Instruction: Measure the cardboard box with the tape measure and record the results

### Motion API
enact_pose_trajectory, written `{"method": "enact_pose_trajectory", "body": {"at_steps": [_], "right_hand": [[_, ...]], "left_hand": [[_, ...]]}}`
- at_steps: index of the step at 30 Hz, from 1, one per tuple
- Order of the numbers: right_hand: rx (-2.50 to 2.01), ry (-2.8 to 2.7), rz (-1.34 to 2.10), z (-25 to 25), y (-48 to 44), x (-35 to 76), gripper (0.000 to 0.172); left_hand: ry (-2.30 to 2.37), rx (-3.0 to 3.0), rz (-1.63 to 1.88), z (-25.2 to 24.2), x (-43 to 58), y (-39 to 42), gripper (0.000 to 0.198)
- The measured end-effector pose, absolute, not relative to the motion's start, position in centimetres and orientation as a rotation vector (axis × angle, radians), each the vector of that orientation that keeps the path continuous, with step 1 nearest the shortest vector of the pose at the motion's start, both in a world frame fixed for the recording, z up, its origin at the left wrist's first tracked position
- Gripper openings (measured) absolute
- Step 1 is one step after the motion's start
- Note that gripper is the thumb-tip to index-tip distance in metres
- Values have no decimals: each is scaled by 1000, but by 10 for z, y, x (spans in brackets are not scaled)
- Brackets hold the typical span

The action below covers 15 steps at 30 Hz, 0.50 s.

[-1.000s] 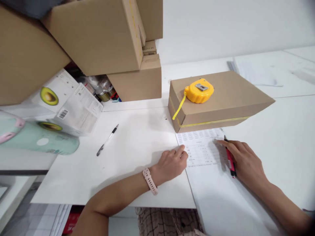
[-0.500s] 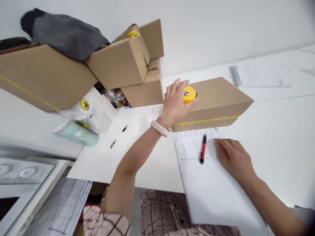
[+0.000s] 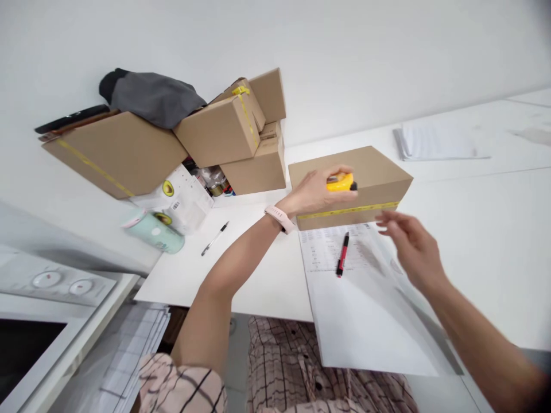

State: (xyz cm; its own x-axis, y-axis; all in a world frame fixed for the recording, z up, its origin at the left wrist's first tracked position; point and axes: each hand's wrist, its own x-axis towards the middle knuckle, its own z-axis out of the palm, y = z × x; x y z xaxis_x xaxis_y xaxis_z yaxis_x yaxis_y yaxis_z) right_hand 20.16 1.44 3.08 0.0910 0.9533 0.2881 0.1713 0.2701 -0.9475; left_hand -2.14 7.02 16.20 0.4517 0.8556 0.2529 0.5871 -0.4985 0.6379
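Observation:
My left hand (image 3: pixel 316 189), with a pink band at the wrist, is closed around a yellow tape measure (image 3: pixel 340 183) above the near side of a cardboard box (image 3: pixel 344 166). A strip of yellow tape runs along the box's front face. To the right, my right hand (image 3: pixel 415 249) is raised over the edge of a stack of printed paper (image 3: pixel 365 321), fingers parted and partly curled, holding nothing. On the printed sheet lies a red and black pen (image 3: pixel 343 254).
At the left, several cardboard boxes (image 3: pixel 215 132) are piled under a grey cloth item (image 3: pixel 155 94). A mint tumbler (image 3: pixel 155 231) leans beside an avocado-print carton (image 3: pixel 183 198). A black-and-clear pen (image 3: pixel 215 238) lies on the white table (image 3: pixel 267 287). Papers (image 3: pixel 443 140) rest at the back right.
My left hand has turned and closed more around the tape measure, bringing it lower. My right hand has lifted off the paper and its fingers have spread. The whole view has shifted slightly.

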Motion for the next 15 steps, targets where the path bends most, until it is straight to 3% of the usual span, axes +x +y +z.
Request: {"method": "enact_pose_trajectory", "body": {"at_steps": [3, 6, 12, 15], "right_hand": [[-851, -1224, 1334, 84, 27, 200, 44], [-813, -1228, 1520, 119, 32, 199, 43], [-907, -1236, 1521, 134, 34, 215, 20], [-1039, -1349, 1239, 140, 56, 252, 19]], "left_hand": [[1050, 2283, 675, 179, -13, 49, 52], [1056, 2264, 623, 187, -9, 37, 64], [1051, 2125, 689, 186, -31, 25, 73], [1144, 1849, 786, 191, -72, 19, 72]]}}
